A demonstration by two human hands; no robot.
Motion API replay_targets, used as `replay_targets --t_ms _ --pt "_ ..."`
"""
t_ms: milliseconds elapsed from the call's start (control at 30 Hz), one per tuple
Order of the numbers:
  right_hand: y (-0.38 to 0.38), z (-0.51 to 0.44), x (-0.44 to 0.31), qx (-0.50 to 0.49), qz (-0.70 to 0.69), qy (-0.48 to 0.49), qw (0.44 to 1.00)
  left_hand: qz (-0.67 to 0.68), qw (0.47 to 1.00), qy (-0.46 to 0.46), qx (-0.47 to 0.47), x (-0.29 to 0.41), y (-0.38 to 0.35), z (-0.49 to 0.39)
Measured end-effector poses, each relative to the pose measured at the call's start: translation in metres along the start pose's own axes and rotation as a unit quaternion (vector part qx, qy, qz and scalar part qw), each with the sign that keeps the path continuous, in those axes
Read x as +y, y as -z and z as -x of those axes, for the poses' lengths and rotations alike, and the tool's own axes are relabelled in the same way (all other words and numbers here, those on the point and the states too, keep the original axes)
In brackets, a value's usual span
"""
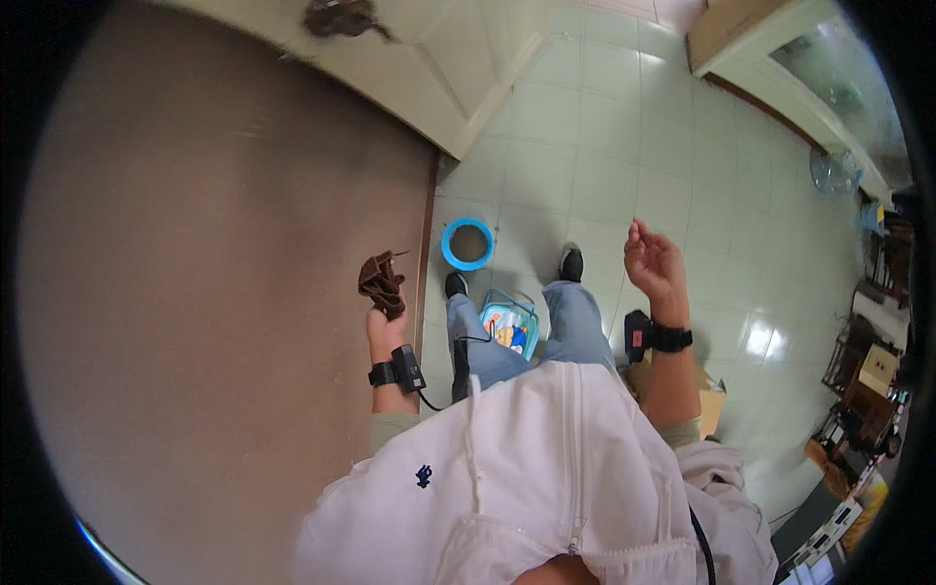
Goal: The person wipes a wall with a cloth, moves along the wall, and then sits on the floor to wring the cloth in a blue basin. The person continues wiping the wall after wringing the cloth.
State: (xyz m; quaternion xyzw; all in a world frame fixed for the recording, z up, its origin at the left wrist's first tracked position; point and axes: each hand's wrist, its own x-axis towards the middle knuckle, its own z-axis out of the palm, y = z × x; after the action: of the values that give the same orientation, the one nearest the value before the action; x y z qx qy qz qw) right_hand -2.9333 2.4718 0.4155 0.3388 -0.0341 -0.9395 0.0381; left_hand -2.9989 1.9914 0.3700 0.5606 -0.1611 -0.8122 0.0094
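A crumpled dark brown cloth is bunched in my left hand, held up close to the brown panel on the left. My right hand is raised over the tiled floor, its fingers loosely curled with nothing seen in them. Below, near my left foot, stands a round blue basin with murky brownish contents. Between my legs is a small light-blue folding stool with a cartoon picture on its seat. Each wrist wears a black strapped device.
A large brown panel fills the left side. A cream panelled door stands at the top, a brown item on it. A cardboard box lies behind my right arm. Clear plastic containers and a cluttered shelf line the right.
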Motion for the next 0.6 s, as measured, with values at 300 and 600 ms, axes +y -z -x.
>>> replay_targets --t_ms 300,600 --pt "0.015 0.014 0.036 0.058 0.0 -0.014 0.998 -0.213 0.975 0.021 -0.052 -0.024 -0.009 0.041" --pt "0.043 -0.006 0.031 0.122 0.017 -0.047 0.991 -0.277 0.953 0.003 -0.121 -0.073 -0.028 0.041"
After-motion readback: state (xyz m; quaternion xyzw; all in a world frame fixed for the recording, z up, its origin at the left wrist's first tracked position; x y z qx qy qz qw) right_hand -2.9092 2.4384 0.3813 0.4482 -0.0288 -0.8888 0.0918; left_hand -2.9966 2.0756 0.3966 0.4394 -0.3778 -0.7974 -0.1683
